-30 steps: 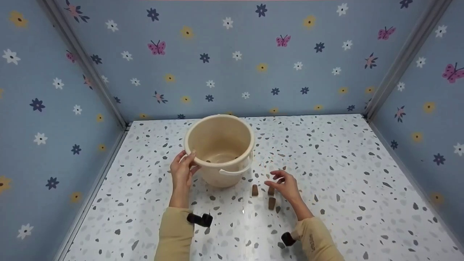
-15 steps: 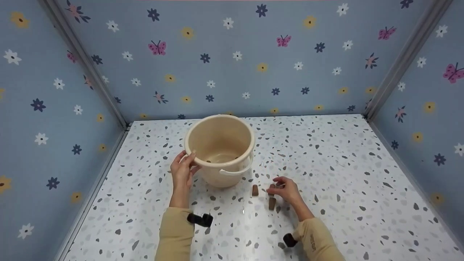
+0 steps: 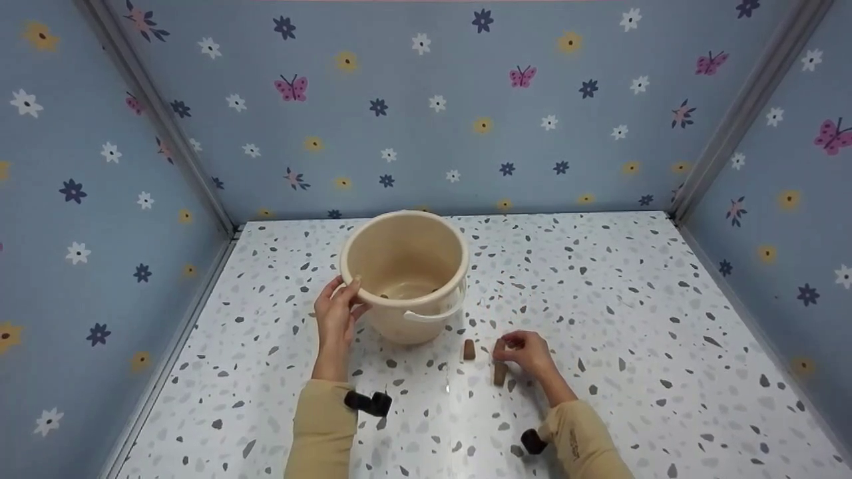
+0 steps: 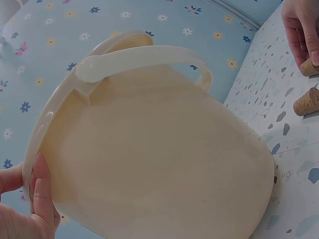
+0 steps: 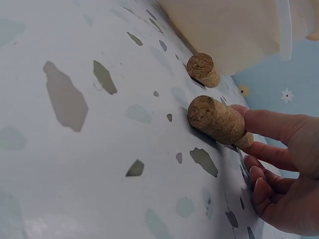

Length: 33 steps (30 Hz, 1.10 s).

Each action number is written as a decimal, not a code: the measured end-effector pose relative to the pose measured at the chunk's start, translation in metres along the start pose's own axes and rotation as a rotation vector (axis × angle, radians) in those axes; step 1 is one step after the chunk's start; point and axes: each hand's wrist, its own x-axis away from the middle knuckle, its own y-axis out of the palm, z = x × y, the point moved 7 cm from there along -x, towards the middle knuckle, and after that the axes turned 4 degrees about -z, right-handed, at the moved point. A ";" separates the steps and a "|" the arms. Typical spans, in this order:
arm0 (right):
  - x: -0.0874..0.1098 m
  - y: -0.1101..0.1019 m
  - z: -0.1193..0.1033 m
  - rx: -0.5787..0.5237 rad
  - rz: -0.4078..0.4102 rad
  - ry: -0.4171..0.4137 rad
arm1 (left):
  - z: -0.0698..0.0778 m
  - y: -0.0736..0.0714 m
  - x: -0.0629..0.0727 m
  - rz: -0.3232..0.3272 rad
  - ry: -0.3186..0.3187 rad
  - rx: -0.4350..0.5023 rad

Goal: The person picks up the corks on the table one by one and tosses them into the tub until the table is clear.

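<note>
My left hand [image 3: 335,313] grips the rim of a cream plastic bucket [image 3: 416,322], thumb over the edge and fingers outside. The bucket stands on the table with its white handle [image 4: 144,59] hanging down its side. To its right, my right hand [image 3: 529,351] pinches a brown tapered cork [image 3: 498,347] between thumb and forefinger. That cork [image 5: 244,141] is partly hidden behind a nearer cork [image 5: 214,119] in the right wrist view. A third cork [image 3: 469,350] lies a little to the left, closer to the bucket.
Small dark bits [image 3: 384,297] show on the bucket's floor. The speckled white table [image 3: 632,372] is enclosed at the back and sides by blue walls [image 3: 426,133] printed with flowers and butterflies. Black wrist cameras [image 3: 368,402] sit on both sleeves.
My right hand has come down and slightly towards me, and its thumb and forefinger have closed on the farther cork of the right-hand pair. My left hand and the bucket stay put.
</note>
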 end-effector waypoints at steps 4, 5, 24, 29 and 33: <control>0.001 0.000 0.000 0.008 0.009 -0.015 | -0.001 -0.001 -0.001 0.008 0.018 -0.003; 0.000 0.000 0.000 0.011 0.010 -0.017 | 0.000 0.000 0.000 0.010 0.015 0.001; -0.002 -0.007 -0.006 -0.044 -0.007 0.047 | 0.007 0.005 0.010 0.018 -0.065 -0.012; -0.002 -0.017 -0.020 -0.040 0.031 -0.016 | 0.006 0.004 0.008 0.018 -0.054 -0.011; 0.001 -0.027 -0.036 -0.033 0.094 -0.122 | -0.001 -0.001 -0.002 -0.001 0.006 -0.007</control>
